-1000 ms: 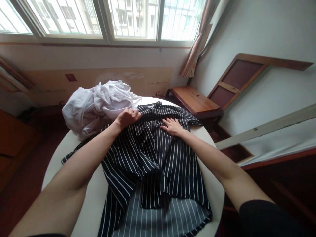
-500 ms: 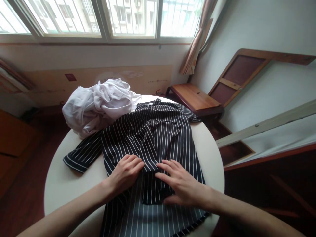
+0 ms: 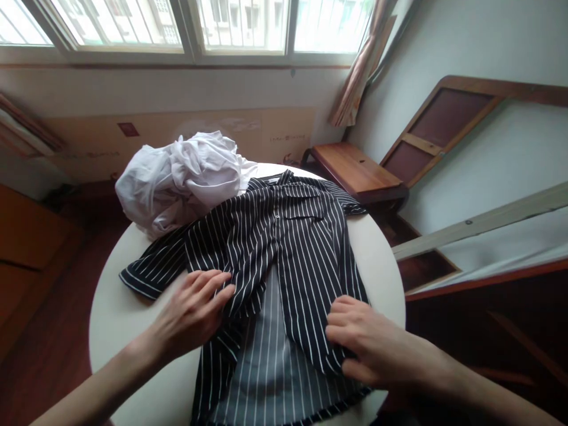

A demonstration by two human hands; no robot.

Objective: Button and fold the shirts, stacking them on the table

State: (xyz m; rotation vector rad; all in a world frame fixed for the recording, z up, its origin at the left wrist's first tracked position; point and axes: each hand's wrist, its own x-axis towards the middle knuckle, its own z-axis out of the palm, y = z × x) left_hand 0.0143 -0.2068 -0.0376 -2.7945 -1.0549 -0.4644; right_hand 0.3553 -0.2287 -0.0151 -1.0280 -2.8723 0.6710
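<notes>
A black shirt with white stripes [image 3: 306,254] lies on the round white table [image 3: 119,331], its collar at the far side and its hem toward me. Its front panels part below the chest, and the greyer inside of the back shows between them. On the shirt's left side rests my left hand [image 3: 195,305], fingers apart and slightly bent. My right hand [image 3: 359,337] has its fingers curled on the lower right front panel, near the shirt's edge, pinching the cloth.
A bundle of white cloth [image 3: 181,177] sits at the table's far left. Beyond the table's far right stands a low wooden stool [image 3: 355,168], near a wooden frame [image 3: 448,118] against the wall. Windows line the far side.
My hands have moved apart, the left one to the left and the right one to the right. The front panels, bunched in the middle before, are spread and flatter now. The view has shifted slightly.
</notes>
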